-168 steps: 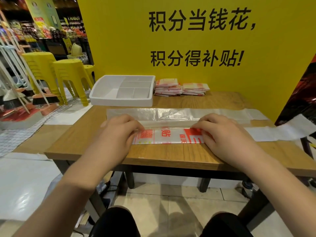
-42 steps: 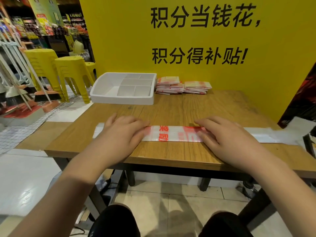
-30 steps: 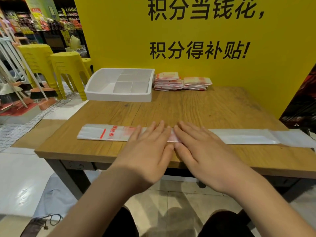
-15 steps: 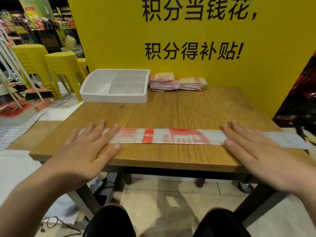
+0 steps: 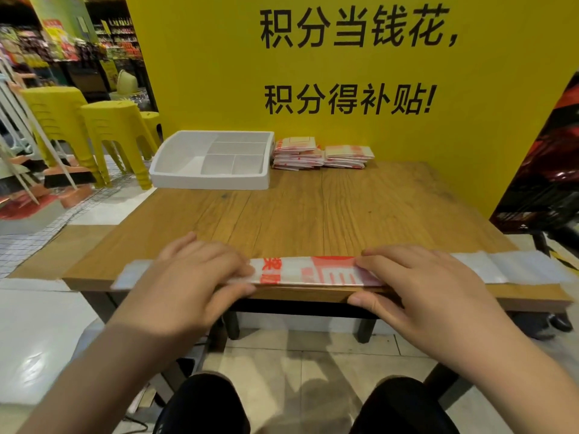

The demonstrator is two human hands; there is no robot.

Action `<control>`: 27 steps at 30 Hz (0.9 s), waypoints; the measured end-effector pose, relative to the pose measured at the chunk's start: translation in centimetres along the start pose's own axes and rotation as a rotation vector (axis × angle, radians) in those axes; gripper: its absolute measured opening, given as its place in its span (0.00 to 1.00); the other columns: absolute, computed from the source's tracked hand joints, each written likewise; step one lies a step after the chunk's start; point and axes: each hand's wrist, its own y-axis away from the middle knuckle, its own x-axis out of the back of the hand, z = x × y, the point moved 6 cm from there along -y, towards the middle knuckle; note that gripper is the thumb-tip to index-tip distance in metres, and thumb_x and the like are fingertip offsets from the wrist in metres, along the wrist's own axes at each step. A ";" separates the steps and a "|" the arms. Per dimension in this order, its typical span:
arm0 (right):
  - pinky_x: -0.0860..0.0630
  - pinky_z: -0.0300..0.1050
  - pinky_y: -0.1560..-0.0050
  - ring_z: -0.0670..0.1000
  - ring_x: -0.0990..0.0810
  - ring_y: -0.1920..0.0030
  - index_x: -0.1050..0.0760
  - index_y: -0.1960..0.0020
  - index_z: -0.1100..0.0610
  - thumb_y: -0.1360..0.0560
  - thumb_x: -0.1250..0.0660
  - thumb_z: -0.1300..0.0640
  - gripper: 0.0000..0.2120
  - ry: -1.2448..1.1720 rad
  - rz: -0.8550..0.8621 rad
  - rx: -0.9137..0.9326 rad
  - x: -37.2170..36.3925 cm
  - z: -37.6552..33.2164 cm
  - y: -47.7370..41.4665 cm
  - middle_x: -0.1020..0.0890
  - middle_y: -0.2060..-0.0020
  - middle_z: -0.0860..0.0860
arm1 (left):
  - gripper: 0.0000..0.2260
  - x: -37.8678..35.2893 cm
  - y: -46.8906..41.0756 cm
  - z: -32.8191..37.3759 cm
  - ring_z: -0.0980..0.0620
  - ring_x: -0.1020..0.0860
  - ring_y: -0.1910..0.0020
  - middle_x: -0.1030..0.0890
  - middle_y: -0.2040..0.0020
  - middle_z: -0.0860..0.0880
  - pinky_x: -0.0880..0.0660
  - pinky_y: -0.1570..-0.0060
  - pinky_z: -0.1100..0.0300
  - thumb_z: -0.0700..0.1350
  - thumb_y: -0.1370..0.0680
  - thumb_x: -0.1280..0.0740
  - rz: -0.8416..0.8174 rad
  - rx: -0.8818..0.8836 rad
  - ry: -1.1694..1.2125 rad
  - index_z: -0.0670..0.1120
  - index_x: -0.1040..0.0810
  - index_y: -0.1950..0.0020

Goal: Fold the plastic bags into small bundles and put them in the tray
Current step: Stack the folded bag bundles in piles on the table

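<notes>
- Head view looks down on a wooden table (image 5: 313, 208). The bag (image 5: 307, 270) lies in the lower middle of the frame, right along the table's near edge.
- The bag is already a long, narrow strip with red print. Its long axis runs straight across the frame, left to right. A pale end sticks out past each hand, and the right end reaches further toward the frame's edge.
- The left hand (image 5: 191, 277) covers the strip left of centre. Its fingers bend over the top and its thumb tucks along the near edge, so it looks to be pinching the plastic.
- The right hand (image 5: 419, 283) mirrors it right of centre, with fingers on top and thumb down by the table's lip. I judge that a pinch too, though where the thumb meets the plastic isn't plain.
- The hands sit well apart with the printed middle showing between them. Neither is nearer the strip than the other.
- Because the strip lies crosswise, I'd guess any end-over-end fold has to travel sideways along that axis. The longer right tail would leave the right hand more to bring across.
- The tray (image 5: 206, 180) stands at the table's far edge, upper left of centre, on the left hand's side. I see no bundle in its compartments.
- A pile (image 5: 322, 153) of flat bags sits just beside the tray, to its right.
</notes>
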 end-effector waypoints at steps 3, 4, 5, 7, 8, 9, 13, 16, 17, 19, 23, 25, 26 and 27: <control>0.30 0.43 0.66 0.47 0.22 0.60 0.24 0.44 0.44 0.20 0.46 0.39 0.16 0.091 -0.027 0.119 0.9 -1.2 -0.4 0.21 0.59 0.41 | 0.16 3.3 -1.7 0.7 0.62 0.25 0.56 0.22 0.59 0.65 0.31 0.35 0.46 0.64 0.21 0.46 0.035 -0.046 -0.044 0.61 0.22 0.54; 0.32 0.42 0.69 0.46 0.23 0.63 0.25 0.44 0.43 0.19 0.47 0.41 0.14 0.098 -0.043 0.129 1.5 -1.6 -0.7 0.23 0.61 0.40 | 0.15 4.7 -2.6 1.1 0.58 0.24 0.56 0.22 0.59 0.63 0.30 0.36 0.42 0.63 0.21 0.46 0.066 -0.067 -0.075 0.60 0.22 0.54; 0.34 0.41 0.71 0.45 0.24 0.66 0.27 0.44 0.42 0.19 0.48 0.43 0.12 0.087 -0.048 0.128 2.4 -1.8 -1.0 0.24 0.64 0.40 | 0.15 6.0 -3.6 1.5 0.54 0.22 0.53 0.20 0.59 0.61 0.32 0.34 0.40 0.62 0.20 0.45 0.101 -0.080 -0.101 0.59 0.21 0.54; 0.33 0.41 0.73 0.45 0.24 0.68 0.30 0.45 0.41 0.20 0.47 0.42 0.09 -0.048 -0.096 0.096 4.0 -1.7 -1.7 0.24 0.67 0.42 | 0.15 8.0 -5.9 1.9 0.48 0.21 0.46 0.18 0.55 0.57 0.40 0.30 0.37 0.61 0.19 0.43 0.136 -0.086 -0.147 0.57 0.19 0.51; 0.31 0.42 0.71 0.46 0.24 0.67 0.29 0.47 0.42 0.21 0.45 0.42 0.08 -0.164 -0.146 0.083 4.5 -1.5 -2.0 0.22 0.67 0.43 | 0.16 8.5 -7.1 2.1 0.47 0.22 0.43 0.18 0.53 0.55 0.43 0.28 0.36 0.60 0.19 0.43 0.134 -0.091 -0.168 0.56 0.19 0.49; 0.30 0.42 0.68 0.46 0.23 0.65 0.27 0.49 0.44 0.21 0.42 0.42 0.08 -0.274 -0.196 0.077 4.8 -1.3 -2.4 0.21 0.65 0.44 | 0.16 8.9 -8.1 2.3 0.45 0.23 0.40 0.18 0.49 0.53 0.46 0.27 0.35 0.60 0.19 0.43 0.130 -0.093 -0.191 0.55 0.19 0.46; 0.25 0.42 0.61 0.46 0.17 0.58 0.20 0.45 0.49 0.20 0.33 0.50 0.06 -0.844 -0.287 -0.055 5.3 -0.2 -3.3 0.14 0.55 0.46 | 0.18 9.4 -9.8 3.5 0.41 0.33 0.29 0.27 0.31 0.45 0.46 0.27 0.38 0.55 0.20 0.36 0.327 -0.028 -0.155 0.52 0.25 0.32; 0.24 0.37 0.66 0.47 0.17 0.64 0.19 0.44 0.55 0.21 0.32 0.57 0.08 -1.337 -0.125 -0.288 4.8 0.8 -3.7 0.13 0.55 0.54 | 0.19 8.5 -6.8 6.4 0.51 0.31 0.32 0.29 0.33 0.50 0.34 0.32 0.56 0.52 0.19 0.36 0.516 0.006 0.229 0.52 0.28 0.29; 0.24 0.37 0.68 0.47 0.18 0.65 0.19 0.43 0.55 0.22 0.32 0.57 0.09 -1.454 -0.063 -0.355 4.6 1.0 -4.0 0.13 0.55 0.55 | 0.19 7.4 -5.7 7.5 0.57 0.30 0.34 0.29 0.35 0.54 0.33 0.36 0.62 0.53 0.19 0.37 0.491 0.029 0.407 0.56 0.30 0.27; 0.22 0.37 0.67 0.47 0.17 0.64 0.20 0.42 0.56 0.22 0.33 0.57 0.10 -1.613 0.023 -0.426 4.1 1.3 -4.9 0.13 0.53 0.55 | 0.21 4.8 -4.0 9.7 0.63 0.27 0.39 0.28 0.40 0.61 0.30 0.42 0.69 0.59 0.19 0.39 0.315 0.096 0.721 0.67 0.36 0.26; 0.20 0.40 0.62 0.47 0.16 0.61 0.22 0.39 0.57 0.21 0.32 0.57 0.12 -1.632 0.059 -0.515 2.0 1.6 -6.9 0.13 0.51 0.54 | 0.22 -0.8 -1.8 12.6 0.69 0.26 0.43 0.29 0.42 0.67 0.29 0.38 0.65 0.64 0.24 0.37 -0.070 0.271 1.119 0.84 0.41 0.36; 0.22 0.43 0.59 0.48 0.16 0.59 0.22 0.38 0.55 0.23 0.29 0.54 0.15 -1.535 0.050 -0.615 0.3 2.0 -7.2 0.13 0.52 0.53 | 0.20 -2.5 -0.8 12.9 0.63 0.23 0.40 0.22 0.41 0.61 0.25 0.37 0.61 0.52 0.21 0.32 -0.129 0.354 1.299 0.78 0.29 0.41; 0.23 0.44 0.57 0.49 0.16 0.57 0.22 0.38 0.53 0.25 0.27 0.51 0.17 -1.451 0.040 -0.664 -0.3 2.3 -7.1 0.13 0.52 0.52 | 0.18 -2.9 -0.3 13.0 0.59 0.19 0.44 0.18 0.46 0.58 0.22 0.45 0.60 0.46 0.21 0.31 -0.148 0.392 1.332 0.73 0.23 0.44; 0.24 0.44 0.58 0.49 0.16 0.55 0.22 0.38 0.51 0.27 0.25 0.48 0.20 -1.340 0.017 -0.699 -0.7 2.6 -6.9 0.13 0.53 0.50 | 0.17 -3.3 0.3 12.9 0.55 0.16 0.50 0.17 0.51 0.55 0.19 0.55 0.59 0.42 0.21 0.31 -0.174 0.437 1.349 0.67 0.20 0.46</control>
